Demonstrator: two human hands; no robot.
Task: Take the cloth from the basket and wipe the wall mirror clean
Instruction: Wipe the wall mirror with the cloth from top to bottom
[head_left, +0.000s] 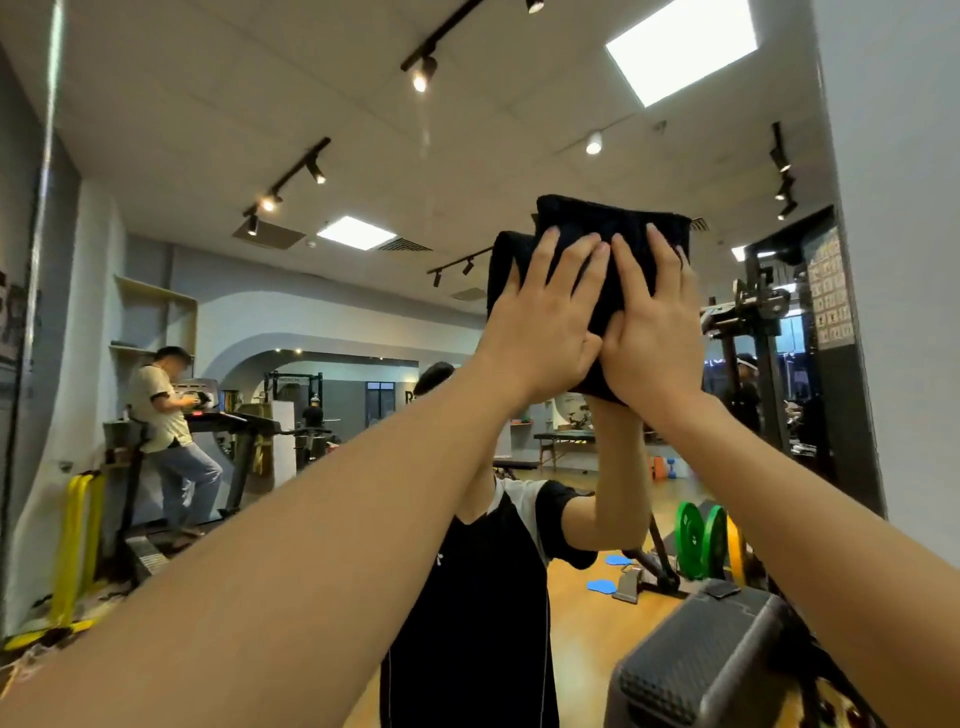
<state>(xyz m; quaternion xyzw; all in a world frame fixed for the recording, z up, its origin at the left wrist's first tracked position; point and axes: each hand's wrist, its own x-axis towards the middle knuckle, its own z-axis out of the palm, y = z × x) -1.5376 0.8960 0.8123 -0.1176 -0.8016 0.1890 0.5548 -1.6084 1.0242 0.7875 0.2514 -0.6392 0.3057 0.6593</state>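
A folded black cloth is pressed flat against the wall mirror, high up and right of centre. My left hand lies spread on the cloth's left part. My right hand lies beside it on the right part, thumbs touching. Both arms reach up and forward. The mirror fills most of the view and reflects my own body and raised arms under the cloth. No basket is in view.
A grey wall edge bounds the mirror on the right. A dark padded bench stands low at the right. The reflection shows a person on a treadmill at the left, green weight plates and a rack.
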